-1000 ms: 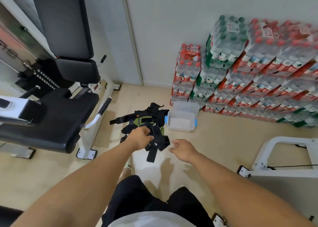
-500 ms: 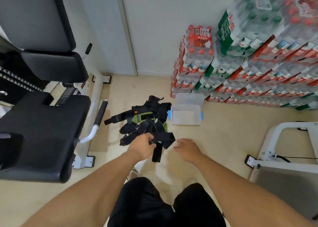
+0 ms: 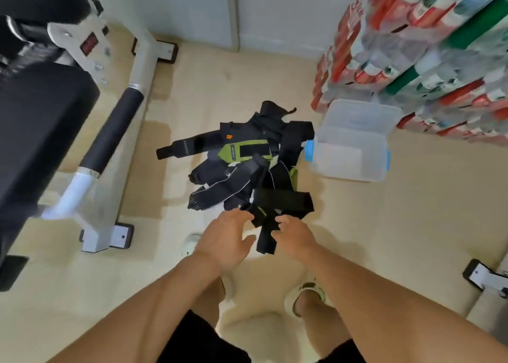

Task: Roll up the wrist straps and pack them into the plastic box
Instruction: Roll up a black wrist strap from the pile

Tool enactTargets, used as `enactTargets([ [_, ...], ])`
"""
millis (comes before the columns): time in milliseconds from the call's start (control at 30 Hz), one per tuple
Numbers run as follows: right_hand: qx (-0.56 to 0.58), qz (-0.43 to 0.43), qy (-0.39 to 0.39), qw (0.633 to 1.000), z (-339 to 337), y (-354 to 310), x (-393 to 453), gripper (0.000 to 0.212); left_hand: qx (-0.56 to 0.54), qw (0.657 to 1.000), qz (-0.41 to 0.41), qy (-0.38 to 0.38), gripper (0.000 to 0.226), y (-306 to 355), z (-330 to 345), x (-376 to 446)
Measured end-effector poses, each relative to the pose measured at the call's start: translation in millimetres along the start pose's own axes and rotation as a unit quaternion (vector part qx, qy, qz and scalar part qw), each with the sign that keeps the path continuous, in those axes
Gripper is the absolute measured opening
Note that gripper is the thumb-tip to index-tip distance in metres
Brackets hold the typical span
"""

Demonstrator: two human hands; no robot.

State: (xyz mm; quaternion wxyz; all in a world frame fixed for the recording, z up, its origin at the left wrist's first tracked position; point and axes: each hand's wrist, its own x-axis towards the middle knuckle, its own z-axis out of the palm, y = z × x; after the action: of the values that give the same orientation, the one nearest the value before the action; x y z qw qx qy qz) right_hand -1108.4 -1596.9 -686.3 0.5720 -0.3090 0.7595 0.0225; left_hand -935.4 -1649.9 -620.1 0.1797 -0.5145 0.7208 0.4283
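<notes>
A pile of wrist straps (image 3: pixel 242 156), mostly black with one green, lies on the beige floor. The nearest black strap (image 3: pixel 280 202) lies across the pile's near edge, its tail hanging toward me. My left hand (image 3: pixel 224 239) reaches it with fingers extended, fingertips touching the strap's left end and thumb spread. My right hand (image 3: pixel 295 235) pinches the strap's tail with curled fingers. The clear plastic box (image 3: pixel 354 167) with blue clips stands open right of the pile. Its lid (image 3: pixel 362 115) leans back against the bottle packs.
Stacked packs of bottled water (image 3: pixel 428 60) fill the right side behind the box. A gym bench with a black pad (image 3: pixel 35 131) and white frame (image 3: pixel 96 225) stands left. Another white machine foot (image 3: pixel 483 277) sits at the right. My feet (image 3: pixel 305 294) are below my hands.
The view has dropped closer to the pile. My right hand moved left onto the black strap's tail and pinched it. My left hand's fingers, curled on the strap before, have straightened.
</notes>
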Motion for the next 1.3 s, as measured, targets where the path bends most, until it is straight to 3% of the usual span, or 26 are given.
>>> enactTargets([
  [233,-0.040,-0.009,0.030,0.999,52,50,153,0.049,0.161,0.987,0.022,-0.021,0.060,-22,50,84],
  [333,-0.162,-0.040,0.033,0.985,78,80,239,0.036,0.217,0.974,0.052,-0.027,0.068,-7,50,102],
  [433,-0.261,-0.046,0.037,0.964,102,128,360,0.035,0.198,0.978,0.061,-0.009,0.062,9,43,113],
  [467,-0.274,-0.059,0.034,0.959,98,124,367,0.036,0.214,0.975,0.066,-0.001,0.056,11,41,115],
  [533,-0.259,-0.106,0.037,0.959,79,89,308,0.033,0.225,0.970,0.088,0.037,0.041,8,40,111],
  [667,-0.213,-0.148,0.120,0.958,51,59,226,0.006,0.202,0.970,0.115,0.066,0.058,6,36,81],
  [833,-0.231,-0.181,0.136,0.946,53,55,180,0.039,0.185,0.979,0.083,0.027,0.066,-3,46,38],
  [1100,-0.254,-0.188,0.132,0.939,76,76,149,0.036,0.142,0.984,0.087,0.062,0.066,-8,58,3],
  [1233,-0.249,-0.185,0.126,0.942,85,85,167,0.043,0.201,0.976,0.068,0.043,0.070,-12,57,3],
  [1300,-0.248,-0.175,0.119,0.945,89,83,181,0.047,0.219,0.970,0.076,0.068,0.068,-15,55,10],
])
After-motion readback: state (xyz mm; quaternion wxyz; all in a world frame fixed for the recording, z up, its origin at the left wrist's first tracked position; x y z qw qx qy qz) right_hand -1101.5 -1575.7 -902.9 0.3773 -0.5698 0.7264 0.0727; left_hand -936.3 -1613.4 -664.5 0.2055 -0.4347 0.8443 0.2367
